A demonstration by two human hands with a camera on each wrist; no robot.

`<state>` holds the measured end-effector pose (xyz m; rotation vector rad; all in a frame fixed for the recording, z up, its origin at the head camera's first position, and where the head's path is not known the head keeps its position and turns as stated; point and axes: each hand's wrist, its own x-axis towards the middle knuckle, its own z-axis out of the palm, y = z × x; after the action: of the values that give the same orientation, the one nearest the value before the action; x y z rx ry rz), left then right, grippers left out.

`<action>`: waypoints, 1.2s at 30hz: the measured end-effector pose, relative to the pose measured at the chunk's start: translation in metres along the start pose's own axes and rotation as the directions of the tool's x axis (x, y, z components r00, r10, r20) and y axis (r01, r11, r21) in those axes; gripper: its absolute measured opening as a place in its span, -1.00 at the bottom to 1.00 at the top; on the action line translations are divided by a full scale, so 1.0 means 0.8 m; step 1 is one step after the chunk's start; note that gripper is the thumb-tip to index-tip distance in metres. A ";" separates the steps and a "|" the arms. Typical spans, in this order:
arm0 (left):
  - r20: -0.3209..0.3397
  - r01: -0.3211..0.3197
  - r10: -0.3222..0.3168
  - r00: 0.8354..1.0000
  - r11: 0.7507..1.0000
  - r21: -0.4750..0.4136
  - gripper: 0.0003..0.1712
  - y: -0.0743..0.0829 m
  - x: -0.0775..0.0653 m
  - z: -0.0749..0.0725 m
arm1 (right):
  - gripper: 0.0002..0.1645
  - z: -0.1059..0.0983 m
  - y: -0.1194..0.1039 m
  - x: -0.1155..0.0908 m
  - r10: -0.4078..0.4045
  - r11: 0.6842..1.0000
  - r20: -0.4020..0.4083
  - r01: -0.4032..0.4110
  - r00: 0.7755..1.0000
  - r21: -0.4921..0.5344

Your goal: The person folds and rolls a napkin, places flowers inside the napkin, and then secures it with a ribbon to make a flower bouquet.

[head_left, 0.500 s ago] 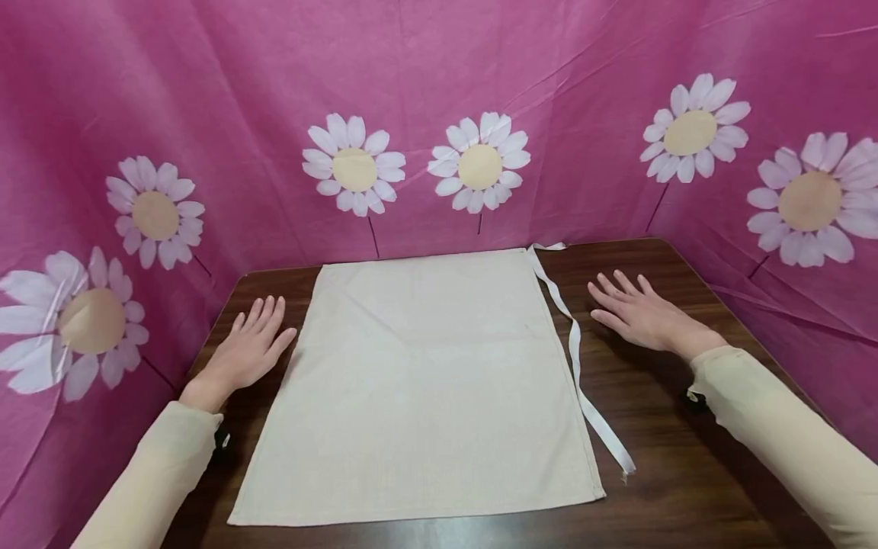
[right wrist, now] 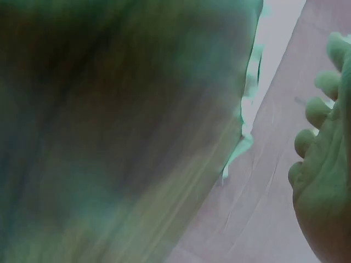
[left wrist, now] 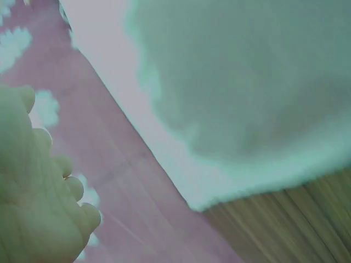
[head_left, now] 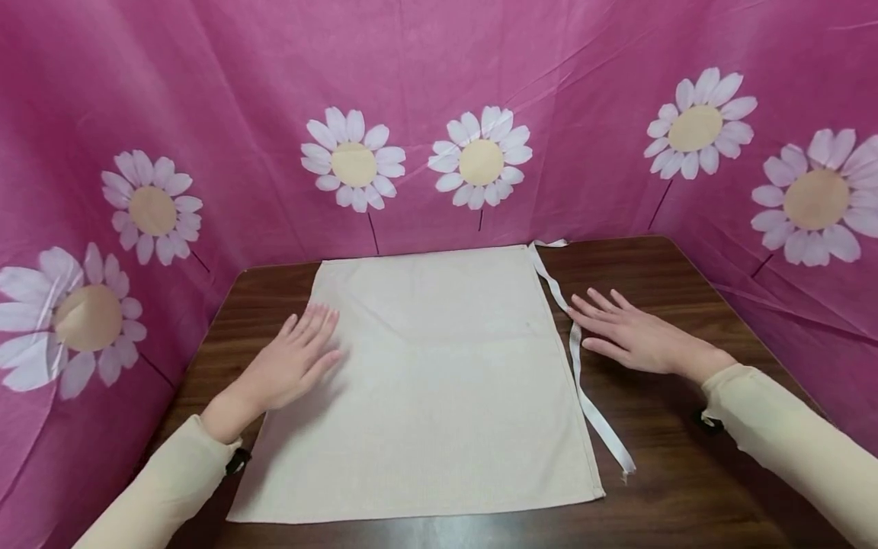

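Observation:
A cream cloth piece point(head_left: 425, 396), roughly rectangular, lies flat on the dark wooden table point(head_left: 686, 488). Along its right side a white ribbon point(head_left: 604, 435) runs loosely from the far right corner, its near end frayed. My left hand point(head_left: 281, 370) is over the cloth's left edge with fingers stretched out, casting a shadow on it. Near the ribbon's middle is my right hand point(head_left: 638, 339), fingers straight, the fingertips at the ribbon; whether they touch it I cannot tell. Both hands hold nothing. The wrist views show the left palm point(left wrist: 38, 192) and right palm point(right wrist: 323, 181) with extended fingers.
A pink curtain point(head_left: 411, 69) printed with large white daisies surrounds the table's back and both sides. The cloth's far edge lies close to the back curtain. Dark wood shows on either side of the cloth.
My left hand has moved right, from the table beside the cloth to over its left edge. The right hand has shifted slightly left and nearer to me, toward the ribbon. The cloth looks unmoved.

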<state>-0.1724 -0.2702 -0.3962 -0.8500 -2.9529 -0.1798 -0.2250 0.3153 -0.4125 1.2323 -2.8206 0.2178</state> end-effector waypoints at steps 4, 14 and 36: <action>-0.040 -0.100 0.101 0.994 0.995 0.015 -0.20 0.032 0.006 0.006 | -0.28 0.010 -0.017 -0.001 -0.107 0.994 -0.043 0.107 0.993 -0.001; -0.025 -0.243 0.244 0.969 0.970 0.021 -0.23 0.087 0.012 0.017 | -0.02 0.028 -0.055 0.004 -0.278 0.960 -0.055 0.279 0.959 0.017; 0.048 -0.488 0.490 0.870 0.871 -0.049 -0.23 0.174 0.003 0.041 | 0.22 0.041 -0.121 -0.006 -0.422 0.901 0.060 0.412 0.904 0.133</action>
<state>-0.1012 -0.1481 -0.4154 -1.5953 -2.6719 -0.1781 -0.1505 0.2485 -0.4351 1.8762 -2.5524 0.3146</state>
